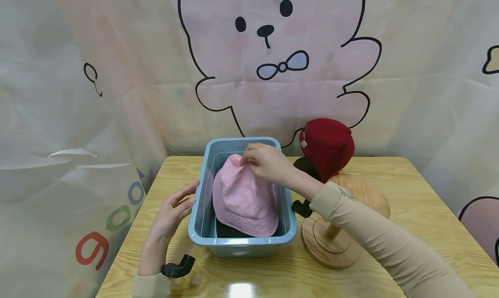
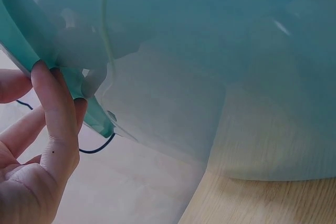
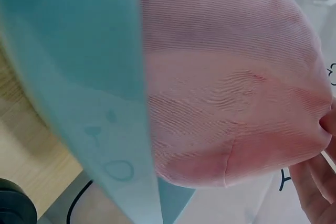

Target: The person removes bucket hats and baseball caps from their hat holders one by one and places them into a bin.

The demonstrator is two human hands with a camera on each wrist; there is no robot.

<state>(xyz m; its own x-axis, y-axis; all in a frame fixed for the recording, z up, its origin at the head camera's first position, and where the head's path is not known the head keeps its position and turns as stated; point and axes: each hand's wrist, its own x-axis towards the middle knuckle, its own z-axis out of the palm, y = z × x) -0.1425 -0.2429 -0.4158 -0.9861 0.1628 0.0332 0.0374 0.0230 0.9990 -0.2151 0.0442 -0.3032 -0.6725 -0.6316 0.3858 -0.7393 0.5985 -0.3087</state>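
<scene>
A pink bucket hat (image 1: 243,198) lies crown up inside a light blue plastic bin (image 1: 243,241). My right hand (image 1: 267,161) pinches the top of its crown between thumb and fingers; the right wrist view shows the pink fabric (image 3: 236,114) bulging above the bin wall (image 3: 79,93) with fingertips at the crown. Under the hat brim, a dark item (image 1: 230,231) shows at the bottom of the bin, mostly covered. At the bin's left rim, my left hand (image 1: 171,211) touches the edge with extended fingers, also seen at the rim (image 2: 68,82) in the left wrist view.
A wooden hat stand (image 1: 331,241) with a round base and domed head stands right of the bin, partly behind my right forearm. Behind it is a red cap (image 1: 329,146) with a dark brim. All stand on a wooden table (image 1: 405,202) before a printed curtain (image 1: 421,116).
</scene>
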